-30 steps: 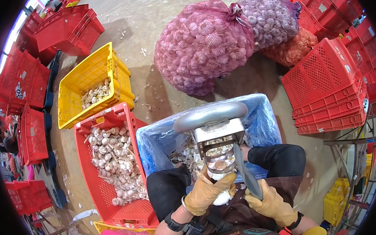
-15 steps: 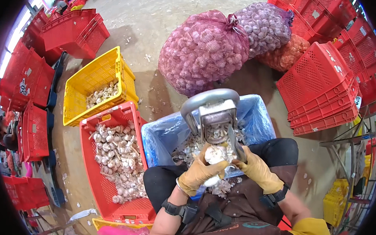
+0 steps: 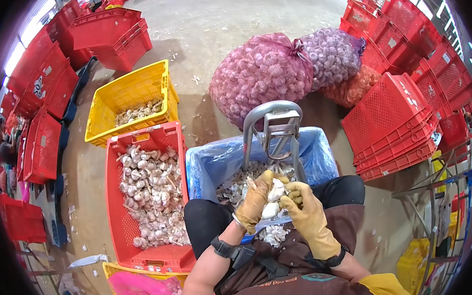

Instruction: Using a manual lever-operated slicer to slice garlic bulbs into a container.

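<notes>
Yellowish work gloves cover both my hands. Two white garlic bulbs [image 3: 270,209] sit in the closed fingers of my left hand [image 3: 254,203], over the front edge of a blue crate [image 3: 209,165] lined with clear plastic. Bent fingers of my right hand [image 3: 308,217] press against the same garlic from the right. A grey metal frame with a rounded bar handle [image 3: 252,114] rises from the crate just beyond my hands. Loose garlic skins and trimmings [image 3: 233,188] lie inside the crate. More pale peelings [image 3: 274,234] rest on my brown apron [image 3: 310,263].
Left of me stands a red crate [image 3: 114,216] of garlic bulbs, with a yellow crate [image 3: 100,113] of garlic pieces behind it. Mesh sacks of garlic [image 3: 261,76] lie ahead. Stacked red crates [image 3: 389,121] stand to the right, near a metal rack [image 3: 431,195].
My right hand has come away from the metal frame's arm onto the garlic in my left hand. The frame's handle now stands more upright. The view has shifted slightly.
</notes>
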The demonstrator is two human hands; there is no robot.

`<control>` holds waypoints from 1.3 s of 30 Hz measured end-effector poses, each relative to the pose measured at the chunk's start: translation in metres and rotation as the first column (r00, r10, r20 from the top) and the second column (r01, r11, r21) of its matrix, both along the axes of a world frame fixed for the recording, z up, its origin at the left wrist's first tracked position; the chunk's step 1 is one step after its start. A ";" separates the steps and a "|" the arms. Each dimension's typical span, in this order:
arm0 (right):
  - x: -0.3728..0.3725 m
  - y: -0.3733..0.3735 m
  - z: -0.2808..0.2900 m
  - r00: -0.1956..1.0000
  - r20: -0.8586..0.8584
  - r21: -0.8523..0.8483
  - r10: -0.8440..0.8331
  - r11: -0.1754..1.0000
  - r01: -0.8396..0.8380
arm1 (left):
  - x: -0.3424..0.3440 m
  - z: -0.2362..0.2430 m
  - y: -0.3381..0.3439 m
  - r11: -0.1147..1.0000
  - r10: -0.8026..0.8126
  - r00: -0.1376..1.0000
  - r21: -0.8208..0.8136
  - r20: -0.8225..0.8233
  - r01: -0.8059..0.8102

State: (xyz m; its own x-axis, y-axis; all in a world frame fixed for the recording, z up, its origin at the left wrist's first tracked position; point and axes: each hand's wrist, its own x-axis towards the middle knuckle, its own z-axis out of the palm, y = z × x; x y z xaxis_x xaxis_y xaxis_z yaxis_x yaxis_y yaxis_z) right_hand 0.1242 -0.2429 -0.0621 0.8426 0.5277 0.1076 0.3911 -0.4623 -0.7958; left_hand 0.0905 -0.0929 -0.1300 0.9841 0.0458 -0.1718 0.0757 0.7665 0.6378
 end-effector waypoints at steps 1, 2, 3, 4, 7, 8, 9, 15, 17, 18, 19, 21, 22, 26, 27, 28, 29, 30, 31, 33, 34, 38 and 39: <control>0.000 0.003 0.008 0.999 -0.041 0.007 -0.033 0.999 0.033 | 0.001 -0.004 0.003 0.997 -0.060 0.998 -0.037 -0.002 0.060; 0.000 0.005 0.025 0.994 -0.102 -0.012 0.027 1.000 -0.028 | -0.001 -0.004 0.003 0.998 -0.058 0.998 0.004 0.027 0.058; 0.000 0.006 0.022 0.997 0.021 -0.050 0.074 0.996 -0.073 | -0.003 0.011 -0.001 0.997 -0.067 0.996 0.037 0.052 0.065; 0.001 0.007 0.015 0.982 0.140 -0.093 0.126 0.989 -0.114 | -0.004 0.019 -0.003 0.995 -0.076 0.994 0.070 0.076 0.071; 0.001 0.010 0.012 0.969 0.169 -0.160 0.178 0.975 -0.152 | -0.005 0.012 -0.002 0.998 -0.058 0.991 -0.026 0.119 0.061; 0.001 0.011 0.013 0.979 0.120 -0.098 0.167 0.983 -0.156 | -0.007 0.011 0.000 0.992 -0.095 0.988 -0.076 0.125 0.105; -0.001 0.012 0.014 0.985 0.070 -0.034 0.157 0.987 -0.155 | -0.008 0.015 0.000 0.994 -0.108 0.987 -0.021 0.119 0.111; 0.008 0.008 -0.008 0.825 -0.507 0.397 0.249 0.917 -0.033 | -0.013 0.011 0.004 0.967 -0.188 0.970 0.200 0.156 0.155; 0.016 0.004 -0.004 0.624 -0.724 0.412 0.294 0.910 0.049 | -0.014 0.014 -0.001 0.973 -0.172 0.972 0.182 0.158 0.143; 0.018 0.005 0.002 0.650 -0.702 0.382 0.290 0.924 0.001 | -0.017 0.014 0.002 0.967 -0.232 0.964 0.140 0.130 0.214; 0.025 -0.005 -0.007 0.676 -0.671 0.364 0.304 0.930 -0.057 | -0.020 0.017 0.004 0.954 -0.293 0.950 0.096 0.109 0.284; 0.027 -0.010 -0.013 0.530 -0.748 0.489 0.399 0.872 0.033 | -0.021 0.024 0.005 0.948 -0.300 0.946 0.151 0.121 0.281; 0.021 -0.008 -0.012 0.676 -0.688 0.419 0.264 0.905 0.073 | -0.020 0.023 0.004 0.957 -0.282 0.950 0.108 0.129 0.270; -0.024 0.000 0.009 0.992 -0.126 0.271 -0.004 0.962 0.038 | -0.015 0.008 0.008 1.000 -0.019 1.000 -0.023 -0.019 0.018; -0.032 -0.002 0.012 0.998 0.022 0.221 0.064 0.973 -0.067 | -0.010 -0.008 0.004 0.992 0.093 0.992 -0.073 -0.079 -0.099; -0.031 0.006 0.009 0.956 0.254 0.028 0.147 0.987 -0.159 | -0.005 -0.012 0.002 0.969 0.211 0.972 -0.110 -0.099 -0.221; -0.030 0.018 0.001 0.853 0.451 -0.181 0.263 0.963 -0.200 | -0.008 -0.016 -0.001 0.960 0.226 0.966 -0.141 -0.125 -0.243; -0.035 0.022 -0.013 0.887 0.386 -0.347 0.252 0.931 -0.114 | -0.009 -0.006 -0.002 0.951 0.234 0.962 -0.172 -0.140 -0.256; -0.032 0.024 -0.022 0.910 0.349 -0.301 0.224 0.946 -0.117 | -0.010 0.000 -0.003 0.939 0.250 0.956 -0.203 -0.154 -0.279; -0.020 0.027 -0.047 0.928 0.302 0.006 0.218 0.973 -0.230 | -0.008 -0.018 0.006 0.910 0.270 0.949 -0.279 -0.163 -0.306; -0.018 0.025 -0.052 0.957 0.216 0.058 0.195 0.976 -0.212 | -0.009 -0.022 0.009 0.896 0.239 0.961 -0.351 -0.140 -0.273; -0.015 -0.005 -0.045 0.637 -0.712 0.427 0.297 0.903 0.057 | -0.014 0.013 0.027 0.803 0.364 0.917 -0.444 -0.163 -0.398; -0.016 -0.015 -0.038 0.446 -0.804 0.510 0.394 0.842 0.175 | -0.016 0.020 0.032 0.786 0.407 0.897 -0.435 -0.170 -0.439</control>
State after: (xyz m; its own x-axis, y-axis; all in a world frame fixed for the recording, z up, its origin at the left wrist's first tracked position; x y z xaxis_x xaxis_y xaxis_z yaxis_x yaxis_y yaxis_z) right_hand 0.1078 -0.2581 -0.1005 0.5629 0.7366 -0.3750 -0.6051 0.0581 -0.7940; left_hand 0.0746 -0.0607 -0.1098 0.8705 0.3569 -0.3389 -0.2963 0.9298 0.2182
